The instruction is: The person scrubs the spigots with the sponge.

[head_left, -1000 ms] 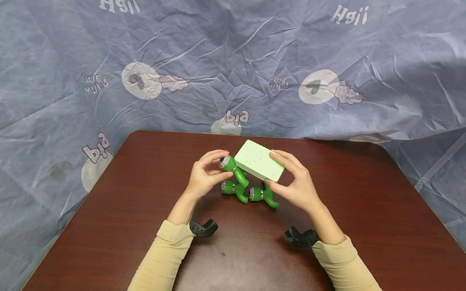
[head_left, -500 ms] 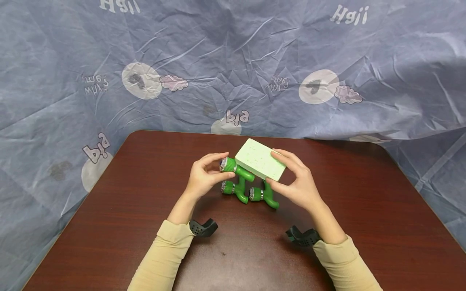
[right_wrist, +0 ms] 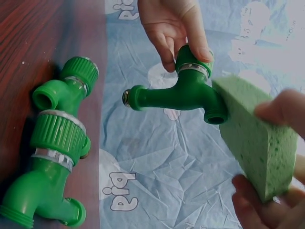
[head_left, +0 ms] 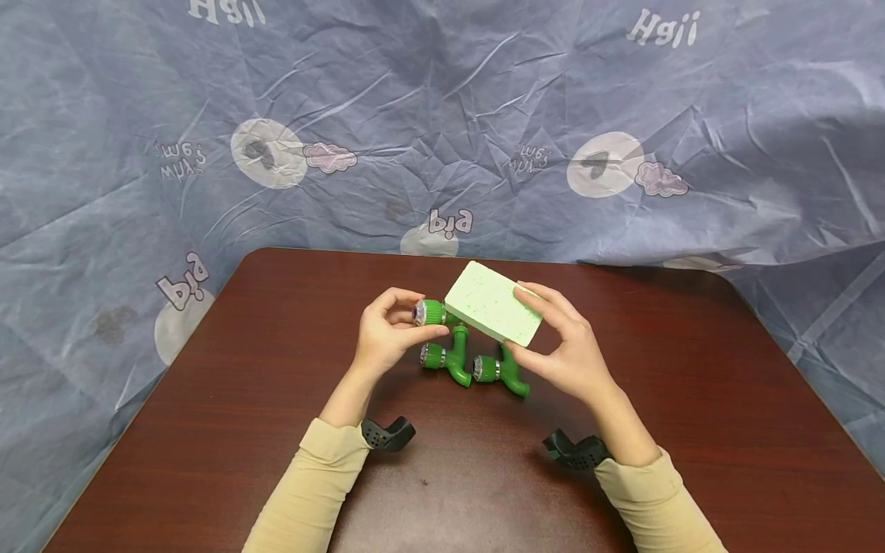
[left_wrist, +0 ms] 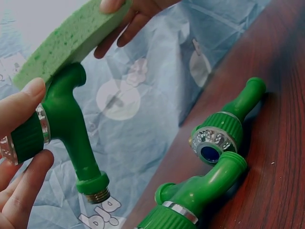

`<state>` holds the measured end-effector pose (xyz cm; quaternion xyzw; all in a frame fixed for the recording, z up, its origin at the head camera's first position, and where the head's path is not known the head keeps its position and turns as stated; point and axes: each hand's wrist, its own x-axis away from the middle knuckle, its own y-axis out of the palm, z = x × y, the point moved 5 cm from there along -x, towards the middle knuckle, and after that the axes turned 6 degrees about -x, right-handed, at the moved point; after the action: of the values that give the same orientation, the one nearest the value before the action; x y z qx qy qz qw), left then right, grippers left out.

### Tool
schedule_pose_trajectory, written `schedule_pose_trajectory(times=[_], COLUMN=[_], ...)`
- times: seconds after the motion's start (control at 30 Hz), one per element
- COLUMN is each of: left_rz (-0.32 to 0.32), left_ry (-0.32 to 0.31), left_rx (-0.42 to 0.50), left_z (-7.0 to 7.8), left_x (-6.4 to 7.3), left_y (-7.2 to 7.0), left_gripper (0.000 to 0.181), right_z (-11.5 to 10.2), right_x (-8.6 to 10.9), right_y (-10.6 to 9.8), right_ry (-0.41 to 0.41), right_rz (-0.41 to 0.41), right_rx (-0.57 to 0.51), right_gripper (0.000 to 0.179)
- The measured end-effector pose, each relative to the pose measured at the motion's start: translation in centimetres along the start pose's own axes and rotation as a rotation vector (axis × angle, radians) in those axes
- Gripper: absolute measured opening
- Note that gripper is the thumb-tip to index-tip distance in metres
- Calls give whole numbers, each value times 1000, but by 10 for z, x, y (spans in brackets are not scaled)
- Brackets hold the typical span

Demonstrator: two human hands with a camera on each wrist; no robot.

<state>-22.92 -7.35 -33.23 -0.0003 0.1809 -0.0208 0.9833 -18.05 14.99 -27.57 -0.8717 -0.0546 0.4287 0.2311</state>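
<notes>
Green tap [right_wrist: 190, 90]: being held above the brown worktop [head_left: 664, 361], the left hand [head_left: 382, 329] clamping its grip on the knob. Pale green sponge [head_left: 492, 302]: touching the tap, sitting at its 3 o'clock in the head view; the right hand [head_left: 570, 349] is pinching its grip on the end away from the tap. Second tap [head_left: 456, 361]: lying on the worktop at 6 o'clock. Third tap [head_left: 510, 372]: lying there at 4 o'clock. Printed blue cloth [head_left: 429, 100]: hanging at 12 o'clock.

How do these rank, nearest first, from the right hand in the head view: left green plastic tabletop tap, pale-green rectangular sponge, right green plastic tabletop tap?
1. Sponge: in the right hand.
2. Right tap: below the sponge.
3. Left tap: farther left.
</notes>
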Motion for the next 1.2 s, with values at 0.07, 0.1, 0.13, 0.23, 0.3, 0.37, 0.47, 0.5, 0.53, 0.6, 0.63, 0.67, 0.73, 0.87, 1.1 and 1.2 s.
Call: schedule_pose_trajectory(times=[0.07, 0.1, 0.13, 0.23, 0.3, 0.37, 0.47, 0.5, 0.53, 0.6, 0.63, 0.67, 0.73, 0.87, 1.1, 1.2], left_rz=[6, 9, 12, 22, 26, 28, 14, 5, -5, -33, -47, -60, -81, -99, -88, -95], left_ry=[-2, -1, 0, -2, -7, -16, -30, -33, -35, -30, -26, -22, -17, -35, -46, -51], left_rx=[-2, -4, -4, -4, 1, 5, 10, 13, 16, 24, 29, 34, 32, 5, 29, 39], left_z=[0, 0, 0, -1, -1, -2, -2, -2, -2, -2, -2, -2, -2, -4, -21, -17], left_x=[0, 0, 0, 0, 0, 0, 0, 0, 0, 0, 0, 0, 1, 1, -2, 0], left_y=[0, 0, -1, -1, -1, -1, 0, 0, 1, 2, 3, 4, 5, 7, 9, 11], left_gripper=[46, 46, 46, 45, 45, 45, 45, 45, 46, 46, 47, 47, 47, 45, 44, 44], right_z=[-1, -1, -1, -2, -3, -4, -5, -5, -5, -4, -4, -3, -2, -2, 18, 31], right_x=[-1, -1, -1, -2, -1, -1, -1, -1, -1, -1, -1, -1, -1, 0, 10, 14], right_y=[-2, -3, -4, -3, 0, 2, 4, 4, 4, 4, 5, 5, 5, 7, 19, 22], right_ry=[6, 10, 13, 7, -6, -14, -19, -16, -12, -7, -5, -4, -1, -6, -33, -41], right_rz=[45, 66, 83, 84, 53, 22, 4, 5, 7, 8, 7, 7, 8, 18, -35, -41], right_rx=[33, 40, 41, 15, -5, -14, -2, 1, 3, 8, 10, 12, 15, 0, -40, 12], right_gripper=[60, 60, 60, 60, 61, 61, 61, 61, 61, 60, 60, 60, 60, 60, 66, 67])
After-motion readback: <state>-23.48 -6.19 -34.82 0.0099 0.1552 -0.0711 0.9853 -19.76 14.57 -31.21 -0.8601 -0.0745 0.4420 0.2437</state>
